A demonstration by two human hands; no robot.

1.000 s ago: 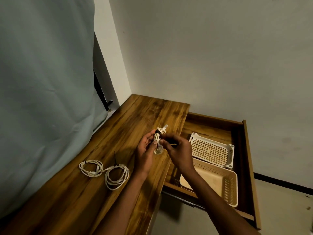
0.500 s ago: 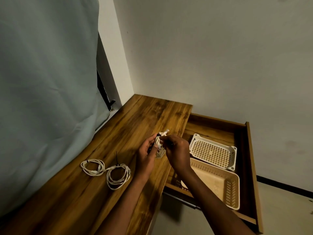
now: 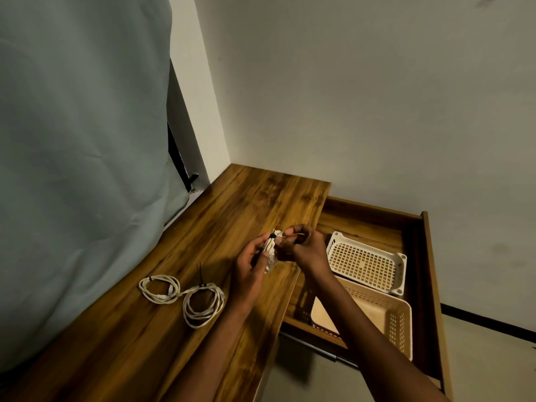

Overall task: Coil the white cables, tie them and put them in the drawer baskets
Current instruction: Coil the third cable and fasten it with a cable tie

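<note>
You have a wooden tabletop (image 3: 203, 227) of dark, streaked planks running from the corner of the room toward you. Two coiled white cables lie directly on it near its left edge: the smaller coil (image 3: 159, 288) to the left, the larger coil (image 3: 203, 303) just beside it on the right, the two seemingly joined by a short run of cable. Each appears bound by a black tie, though the light is dim.
</note>
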